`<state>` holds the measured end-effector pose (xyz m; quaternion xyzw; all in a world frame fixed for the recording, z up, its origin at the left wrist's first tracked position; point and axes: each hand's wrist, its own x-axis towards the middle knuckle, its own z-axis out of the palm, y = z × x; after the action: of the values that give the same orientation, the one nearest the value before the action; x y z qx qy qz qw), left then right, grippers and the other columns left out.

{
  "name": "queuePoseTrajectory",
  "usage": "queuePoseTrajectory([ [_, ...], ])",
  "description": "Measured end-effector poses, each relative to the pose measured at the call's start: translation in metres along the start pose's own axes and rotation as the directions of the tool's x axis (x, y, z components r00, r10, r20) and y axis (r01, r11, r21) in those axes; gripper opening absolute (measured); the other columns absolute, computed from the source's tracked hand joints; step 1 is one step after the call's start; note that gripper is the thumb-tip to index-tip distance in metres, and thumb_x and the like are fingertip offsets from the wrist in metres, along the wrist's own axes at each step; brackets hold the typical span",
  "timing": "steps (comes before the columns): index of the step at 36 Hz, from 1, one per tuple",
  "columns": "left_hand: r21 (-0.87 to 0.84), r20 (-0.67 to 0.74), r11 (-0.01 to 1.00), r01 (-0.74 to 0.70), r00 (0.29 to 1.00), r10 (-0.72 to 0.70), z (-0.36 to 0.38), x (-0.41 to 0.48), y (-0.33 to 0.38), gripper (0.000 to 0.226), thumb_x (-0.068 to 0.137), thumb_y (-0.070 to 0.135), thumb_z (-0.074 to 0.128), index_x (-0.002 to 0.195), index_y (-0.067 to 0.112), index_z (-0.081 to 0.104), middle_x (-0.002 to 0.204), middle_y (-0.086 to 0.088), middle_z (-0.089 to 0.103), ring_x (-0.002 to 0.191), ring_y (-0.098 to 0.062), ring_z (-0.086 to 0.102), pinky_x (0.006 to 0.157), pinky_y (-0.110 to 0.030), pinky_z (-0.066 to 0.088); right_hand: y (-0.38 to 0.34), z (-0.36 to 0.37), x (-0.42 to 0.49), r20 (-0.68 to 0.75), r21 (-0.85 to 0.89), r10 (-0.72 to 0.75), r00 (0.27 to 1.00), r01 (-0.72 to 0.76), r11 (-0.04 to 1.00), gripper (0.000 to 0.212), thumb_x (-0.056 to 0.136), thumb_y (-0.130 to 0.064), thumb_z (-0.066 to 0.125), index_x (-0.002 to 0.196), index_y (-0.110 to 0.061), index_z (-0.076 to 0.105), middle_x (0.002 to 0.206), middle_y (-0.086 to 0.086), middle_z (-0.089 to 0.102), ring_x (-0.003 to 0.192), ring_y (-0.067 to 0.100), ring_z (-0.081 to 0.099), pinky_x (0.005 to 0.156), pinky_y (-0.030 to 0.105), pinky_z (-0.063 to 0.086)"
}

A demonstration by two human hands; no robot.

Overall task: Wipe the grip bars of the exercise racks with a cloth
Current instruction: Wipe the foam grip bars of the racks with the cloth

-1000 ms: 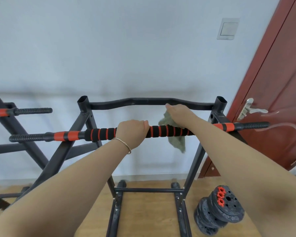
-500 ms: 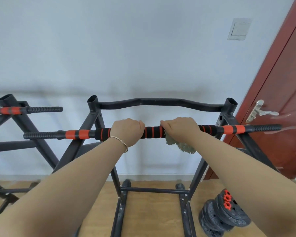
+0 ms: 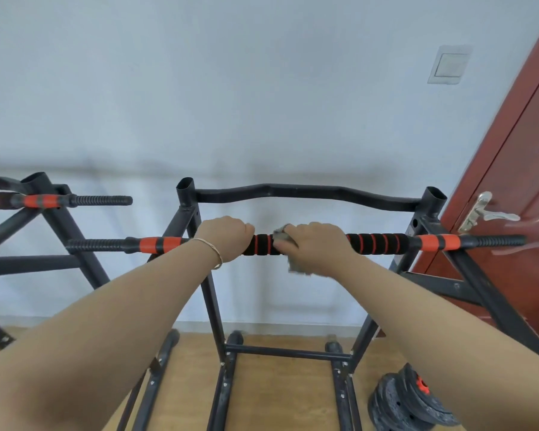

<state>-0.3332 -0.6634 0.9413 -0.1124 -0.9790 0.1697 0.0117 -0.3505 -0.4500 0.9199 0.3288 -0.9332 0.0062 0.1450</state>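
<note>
Bar, black foam with orange rings (image 3: 377,244), mid-wipe: fingers of right hand (image 3: 316,244) clamp grey-green cloth (image 3: 280,236) round its middle; fingers of left hand (image 3: 223,237) grip bar alongside. Neighbouring rack's bar (image 3: 75,200), leftward, likely unwiped.

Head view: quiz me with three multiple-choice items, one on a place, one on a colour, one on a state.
1. Where are the weight plates? A on the floor, lower right; B in a box; C on a shelf.
2. What colour are the bands on the padded bar? A blue; B yellow; C orange-red.
3. What is the right hand doing? A hanging free; B gripping the cloth round the bar; C pointing upward.
Answers: 1 A: stacked on the wood. 2 C: orange-red rings cross black padding. 3 B: fingers curl over the bar, cloth peeking out.
</note>
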Motion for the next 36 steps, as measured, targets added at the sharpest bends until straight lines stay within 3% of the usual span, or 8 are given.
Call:
queuePoseTrajectory([
  [6, 0.055, -0.090, 0.997, 0.052, 0.995, -0.047, 0.012, -0.006, 0.006, 0.021, 0.083, 0.010, 0.054, 0.094, 0.019, 0.039, 0.067, 0.001, 0.048, 0.064, -0.023, 0.057, 0.054, -0.032, 0.041, 0.004, 0.020, 0.003, -0.195, -0.188, -0.001, 0.981, -0.036, 0.981, 0.054, 0.097, -0.062, 0.024, 0.080, -0.021, 0.054, 0.054, -0.008, 0.051, 0.044, 0.019, 0.041, 0.045, 0.024, 0.026],
  [10, 0.077, -0.100, 0.996, 0.045, 0.994, -0.037, 0.011, -0.004, 0.005, 0.019, 0.080, 0.013, 0.058, 0.094, 0.017, 0.045, 0.064, 0.001, 0.050, 0.057, -0.021, 0.055, 0.051, -0.030, 0.041, -0.001, 0.007, 0.017, 0.054, -0.153, 0.066, 0.996, -0.057, 0.987, 0.022, 0.100, -0.037, 0.030, 0.095, -0.029, 0.050, 0.065, -0.009, 0.053, 0.058, 0.018, 0.050, 0.051, 0.027, 0.031],
  [17, 0.067, -0.121, 0.998, 0.004, 0.993, 0.004, 0.008, -0.008, 0.005, 0.014, 0.085, 0.014, 0.055, 0.090, 0.017, 0.043, 0.062, 0.001, 0.049, 0.058, -0.022, 0.057, 0.053, -0.030, 0.042, 0.004, -0.012, 0.054, 0.471, 0.203, 0.372, 0.800, -0.509, 0.837, 0.050, 0.106, -0.047, 0.022, 0.115, -0.013, 0.058, 0.117, 0.008, 0.062, 0.106, 0.028, 0.058, 0.089, 0.040, 0.043],
  [20, 0.036, -0.085, 0.997, -0.061, 0.994, 0.064, 0.005, -0.003, -0.005, 0.013, 0.086, 0.011, 0.053, 0.093, 0.015, 0.043, 0.066, 0.001, 0.048, 0.064, -0.022, 0.055, 0.054, -0.032, 0.043, 0.006, -0.018, 0.062, 0.418, 0.374, 0.459, 0.784, -0.609, 0.699, 0.062, 0.107, -0.048, 0.020, 0.134, -0.006, 0.056, 0.137, 0.014, 0.058, 0.126, 0.032, 0.052, 0.102, 0.042, 0.039],
  [24, 0.022, -0.018, 0.987, -0.160, 0.987, 0.160, 0.000, 0.001, -0.037, 0.010, 0.090, 0.006, 0.048, 0.092, 0.013, 0.040, 0.067, 0.001, 0.041, 0.071, -0.024, 0.052, 0.063, -0.036, 0.048, -0.011, -0.027, 0.050, 0.083, 0.526, 0.434, 0.897, -0.410, 0.745, 0.054, 0.107, -0.044, 0.021, 0.082, -0.011, 0.055, 0.077, 0.005, 0.064, 0.077, 0.029, 0.060, 0.071, 0.037, 0.046],
  [28, 0.054, 0.034, 0.978, -0.201, 0.979, 0.199, 0.010, -0.004, -0.059, 0.012, 0.090, 0.007, 0.047, 0.090, 0.013, 0.036, 0.065, 0.001, 0.041, 0.069, -0.024, 0.050, 0.069, -0.039, 0.052, -0.037, -0.013, 0.034, -0.087, 0.090, -0.012, 0.996, 0.019, 0.996, 0.021, 0.104, -0.033, 0.032, 0.104, -0.024, 0.051, 0.093, -0.008, 0.061, 0.073, 0.024, 0.056, 0.058, 0.032, 0.047],
  [32, 0.050, -0.001, 0.988, -0.144, 0.990, 0.144, 0.023, -0.010, -0.055, 0.018, 0.089, 0.008, 0.048, 0.105, 0.012, 0.043, 0.067, 0.001, 0.042, 0.069, -0.025, 0.052, 0.062, -0.037, 0.052, -0.044, 0.013, 0.036, -0.065, -0.095, 0.018, 0.998, -0.024, 0.995, 0.054, 0.101, -0.057, 0.025, 0.093, -0.021, 0.064, 0.059, -0.007, 0.056, 0.044, 0.020, 0.049, 0.042, 0.024, 0.032],
  [36, 0.072, -0.058, 0.991, -0.111, 0.992, 0.116, 0.027, -0.010, -0.053, 0.019, 0.089, 0.010, 0.048, 0.108, 0.010, 0.046, 0.071, -0.002, 0.051, 0.067, -0.027, 0.058, 0.058, -0.035, 0.052, -0.042, 0.014, 0.048, -0.058, -0.205, -0.048, 0.997, 0.035, 0.978, 0.028, 0.102, -0.042, 0.037, 0.109, -0.026, 0.059, 0.060, -0.007, 0.049, 0.050, 0.022, 0.050, 0.046, 0.022, 0.029],
])
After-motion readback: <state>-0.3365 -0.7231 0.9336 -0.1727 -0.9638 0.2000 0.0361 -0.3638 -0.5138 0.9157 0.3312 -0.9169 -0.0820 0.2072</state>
